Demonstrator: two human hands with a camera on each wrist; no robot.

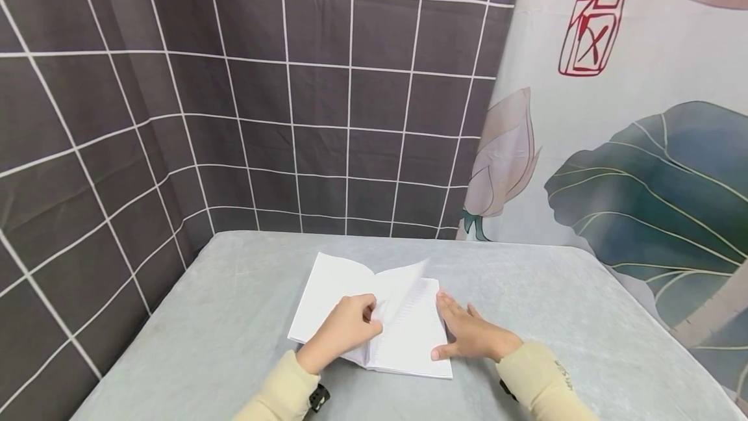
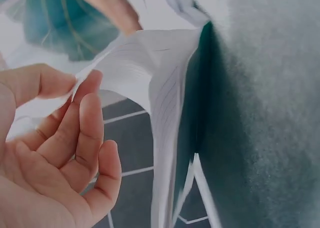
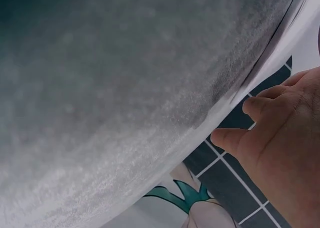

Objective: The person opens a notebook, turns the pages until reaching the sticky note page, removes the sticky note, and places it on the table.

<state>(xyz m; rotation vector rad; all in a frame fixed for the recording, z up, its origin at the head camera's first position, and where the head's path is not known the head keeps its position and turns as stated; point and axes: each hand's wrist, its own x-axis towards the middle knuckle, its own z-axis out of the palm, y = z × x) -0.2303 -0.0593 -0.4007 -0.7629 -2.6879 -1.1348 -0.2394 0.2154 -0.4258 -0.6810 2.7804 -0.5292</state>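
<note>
An open notebook (image 1: 409, 336) with white pages lies on the table in the head view. Between the thumb and forefinger of my left hand (image 1: 346, 325) is a page (image 1: 402, 284), lifted and curving up from the middle of the book. The left wrist view shows that pinch close up, with the other fingers of the left hand (image 2: 65, 133) loosely bent below the sheet. My right hand (image 1: 470, 331) rests at the notebook's right edge, fingers extended and thumb over the lower right page. From the right wrist, the right hand (image 3: 280, 123) appears side-on.
The grey cloth-covered table (image 1: 222, 323) spreads around the notebook. Behind it hangs a dark curtain (image 1: 315, 96) with a white grid. A pale curtain (image 1: 526, 226) with lotus prints hangs at the right. Both sleeves (image 1: 283, 388) are cream, with a dark band at each wrist.
</note>
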